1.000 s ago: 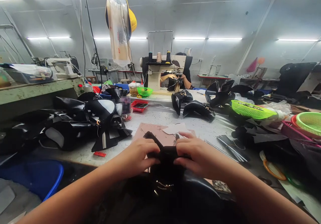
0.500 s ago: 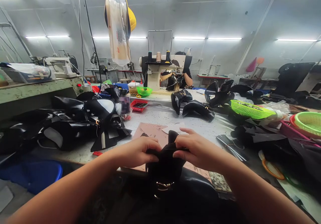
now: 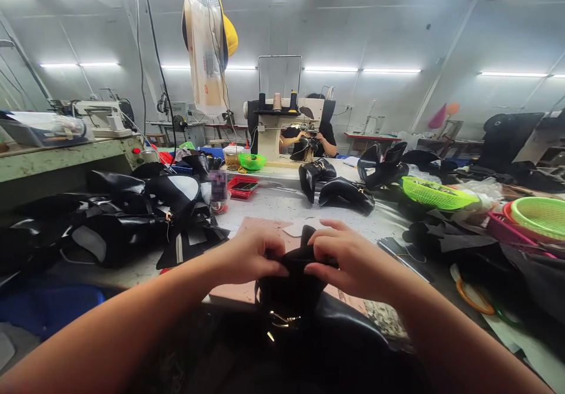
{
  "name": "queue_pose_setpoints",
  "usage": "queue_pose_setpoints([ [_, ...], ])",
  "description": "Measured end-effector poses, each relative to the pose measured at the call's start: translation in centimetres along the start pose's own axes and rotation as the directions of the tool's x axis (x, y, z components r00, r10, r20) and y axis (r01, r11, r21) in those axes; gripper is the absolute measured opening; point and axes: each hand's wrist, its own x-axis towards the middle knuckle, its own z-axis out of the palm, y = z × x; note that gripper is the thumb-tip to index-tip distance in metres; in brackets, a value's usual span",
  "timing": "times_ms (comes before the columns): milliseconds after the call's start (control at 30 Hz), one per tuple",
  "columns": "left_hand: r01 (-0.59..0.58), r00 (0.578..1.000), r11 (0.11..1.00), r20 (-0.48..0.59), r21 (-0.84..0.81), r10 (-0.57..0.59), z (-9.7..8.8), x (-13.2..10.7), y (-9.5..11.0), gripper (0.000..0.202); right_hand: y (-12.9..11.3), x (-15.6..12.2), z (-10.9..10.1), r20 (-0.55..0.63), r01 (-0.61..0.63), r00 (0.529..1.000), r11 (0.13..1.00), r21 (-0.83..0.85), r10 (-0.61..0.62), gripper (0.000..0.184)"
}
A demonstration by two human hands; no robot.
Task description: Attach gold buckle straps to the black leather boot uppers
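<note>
A black boot upper (image 3: 289, 291) with a gold buckle (image 3: 285, 320) stands at the near edge of the table, low in the view. My left hand (image 3: 256, 256) pinches its top edge on the left, thumb towards me. On the right side of the same edge, my right hand (image 3: 338, 259) is closed with thumb and forefinger, its other fingers curled over the far side. A black flap sticks up between the hands. Under and beyond them lies a pinkish board (image 3: 260, 226) with a white piece (image 3: 300, 227) on it. The upper's lower part fades into dark.
Black boot uppers (image 3: 119, 217) pile up on the left, and more (image 3: 346, 194) lie ahead. Red tray (image 3: 242, 187), green baskets (image 3: 436, 194) and black scraps (image 3: 477, 259) surround the work spot. Across the table a co-worker (image 3: 326, 135) sits behind a sewing machine (image 3: 271, 138).
Both hands keep their hold on the boot upper's top edge. The left fingers have curled in more, and the gold buckle has shifted slightly up and left. The view has moved a little.
</note>
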Motion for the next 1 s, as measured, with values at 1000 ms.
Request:
queue_pose_setpoints([
  [1000, -0.144, 0.889, 0.956, 0.457, 0.255, 0.012, -5.0, 3.2, 2.8, 0.026, 1.5, 0.6, -1.5, -0.069, -0.014, 0.997, 0.994, 0.107, 0.021, 0.025],
])
